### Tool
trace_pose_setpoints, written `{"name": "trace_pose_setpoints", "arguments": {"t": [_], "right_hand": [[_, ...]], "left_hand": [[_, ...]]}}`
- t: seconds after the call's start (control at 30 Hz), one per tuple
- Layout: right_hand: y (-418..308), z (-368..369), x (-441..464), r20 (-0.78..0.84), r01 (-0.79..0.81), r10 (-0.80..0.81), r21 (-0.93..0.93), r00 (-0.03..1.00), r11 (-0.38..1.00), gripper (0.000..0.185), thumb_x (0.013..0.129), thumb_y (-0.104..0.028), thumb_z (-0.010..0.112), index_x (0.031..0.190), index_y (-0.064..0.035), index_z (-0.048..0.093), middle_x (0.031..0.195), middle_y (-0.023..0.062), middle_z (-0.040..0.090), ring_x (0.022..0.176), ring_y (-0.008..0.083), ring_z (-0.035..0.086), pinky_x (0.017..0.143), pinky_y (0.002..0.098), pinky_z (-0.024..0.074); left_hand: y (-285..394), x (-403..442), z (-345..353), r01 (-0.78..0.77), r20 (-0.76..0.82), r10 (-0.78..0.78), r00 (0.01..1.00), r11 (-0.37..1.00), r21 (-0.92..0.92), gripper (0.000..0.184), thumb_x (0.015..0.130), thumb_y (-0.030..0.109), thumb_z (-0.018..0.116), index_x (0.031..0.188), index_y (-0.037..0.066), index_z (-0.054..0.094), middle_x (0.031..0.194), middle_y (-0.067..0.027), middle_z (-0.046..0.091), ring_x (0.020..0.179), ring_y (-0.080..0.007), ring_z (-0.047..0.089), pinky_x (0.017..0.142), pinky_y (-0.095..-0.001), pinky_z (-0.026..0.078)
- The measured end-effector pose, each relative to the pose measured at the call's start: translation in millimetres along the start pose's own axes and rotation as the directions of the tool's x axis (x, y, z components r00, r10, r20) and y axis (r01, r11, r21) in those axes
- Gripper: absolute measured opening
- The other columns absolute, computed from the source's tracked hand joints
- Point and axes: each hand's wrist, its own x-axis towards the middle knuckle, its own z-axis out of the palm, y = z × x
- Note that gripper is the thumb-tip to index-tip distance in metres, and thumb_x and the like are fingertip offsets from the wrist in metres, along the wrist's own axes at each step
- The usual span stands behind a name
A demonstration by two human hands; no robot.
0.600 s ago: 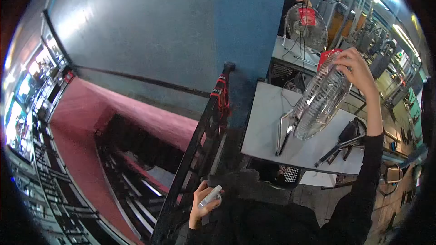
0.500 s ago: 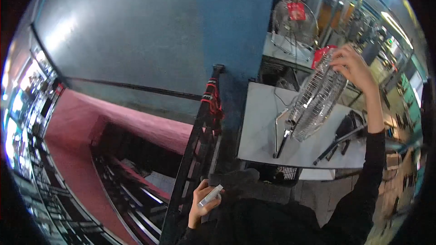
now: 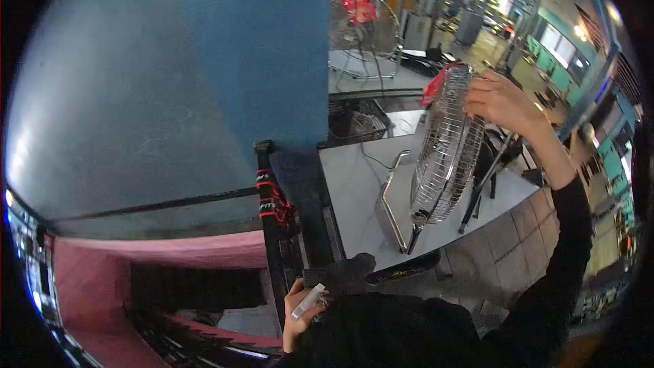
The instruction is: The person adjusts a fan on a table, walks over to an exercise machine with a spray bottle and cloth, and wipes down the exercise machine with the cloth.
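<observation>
Right grip (image 3: pixel 504 103): raised and extended forward, well above and to the right of the left grip (image 3: pixel 304 308). Fingers (image 3: pixel 480 94) bent and closed together, pointing left, back of the hand largely visible. The bare forearm (image 3: pixel 550 155) slopes down and rightward from this grip; a black sleeve (image 3: pixel 575 225) covers the arm beyond, which bends back toward the torso (image 3: pixel 405 330).

Left grip: held low, fingers curled inward, thumb folded across. The bare left wrist (image 3: pixel 291 339) lies below it, slightly leftward. The black-clad torso sits just right of the left grip and well below the right grip.
</observation>
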Motion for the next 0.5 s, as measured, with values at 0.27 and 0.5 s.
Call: {"name": "trace_pose_setpoints", "arguments": {"t": [0.27, 0.5], "right_hand": [[-3.5, -0.4, 8.0, 0.018, 0.017, -0.016, -0.039, 1.000, 0.999, 0.001, 0.071, -0.013, 0.060, 0.072, -0.0129, 0.059, 0.082, -0.0022, 0.055, 0.093, 0.0121, 0.053, 0.079, 0.0263, 0.0425], [1.4, 0.2, 10.2, 0.104, -0.021, 0.019, 0.016, 0.994, 1.000, 0.007, 0.074, -0.015, 0.060, 0.079, -0.0102, 0.061, 0.088, -0.0025, 0.058, 0.094, 0.0134, 0.054, 0.080, 0.0274, 0.0432]], "left_hand": [[-31.4, 39.9, -9.4, -0.029, 0.145, 0.030, 0.989, 1.000, -0.007, 0.030, 0.066, 0.022, 0.067, 0.088, 0.002, 0.070, 0.078, -0.0108, 0.069, 0.075, -0.0265, 0.063, 0.091, -0.0391, 0.038], [-46.7, 62.5, -11.6, 0.038, 0.222, -0.022, 0.975, 0.997, -0.066, 0.029, 0.067, 0.021, 0.066, 0.088, 0.001, 0.070, 0.083, -0.0133, 0.070, 0.073, -0.0297, 0.060, 0.092, -0.0416, 0.038]]}}
